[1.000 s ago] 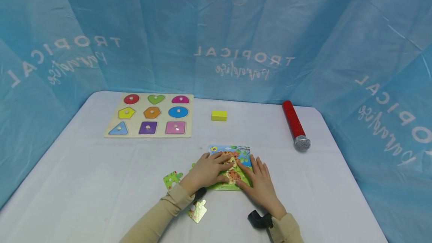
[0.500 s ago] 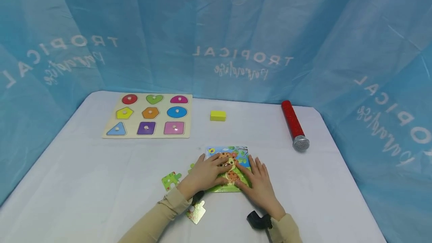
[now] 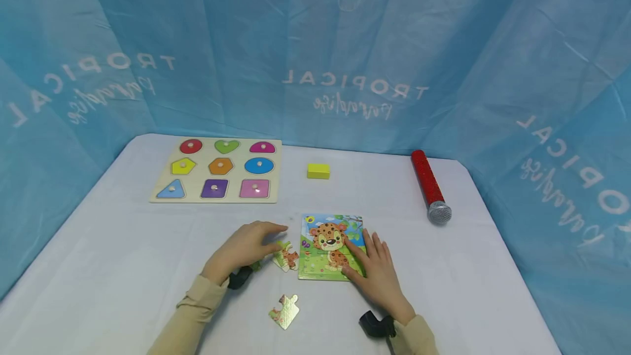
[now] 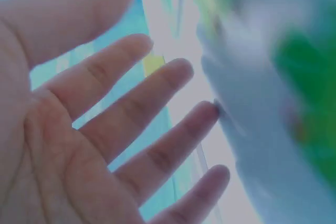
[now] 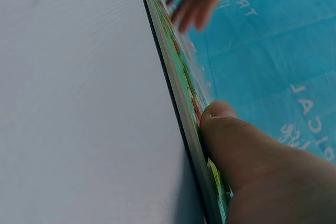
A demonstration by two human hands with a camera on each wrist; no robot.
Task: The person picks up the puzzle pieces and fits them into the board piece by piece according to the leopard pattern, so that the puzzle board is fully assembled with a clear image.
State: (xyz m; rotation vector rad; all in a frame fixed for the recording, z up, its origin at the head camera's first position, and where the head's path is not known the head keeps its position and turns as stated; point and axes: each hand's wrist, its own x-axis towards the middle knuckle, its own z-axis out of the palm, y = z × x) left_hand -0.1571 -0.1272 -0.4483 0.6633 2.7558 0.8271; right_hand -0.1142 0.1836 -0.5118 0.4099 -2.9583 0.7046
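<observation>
A square jigsaw puzzle [image 3: 315,265] with a spotted leopard cub on it lies flat in the middle of the white table in the head view. My right hand [image 3: 379,275] rests along its right side, fingers extended. In the right wrist view my thumb [image 5: 223,129] lies on the board's face near its edge. My left hand [image 3: 244,248] is over the table left of the puzzle. Its fingers [image 4: 136,111] are spread and hold nothing in the left wrist view. Close to its thumb lies a puzzle piece [image 3: 286,259], and a green piece [image 3: 257,265] shows partly beneath this hand.
Another loose puzzle piece [image 3: 284,311] lies nearer the front. Behind stand a wooden shape board [image 3: 231,197] with knobbed shapes at left, a yellow block [image 3: 318,171] and a red microphone [image 3: 430,185] at right. A blue curtain [image 3: 315,43] surrounds the table's back and sides.
My left hand has lifted off the puzzle and moved left, over the loose pieces, uncovering the leopard picture. The right hand has stayed on the puzzle's right side.
</observation>
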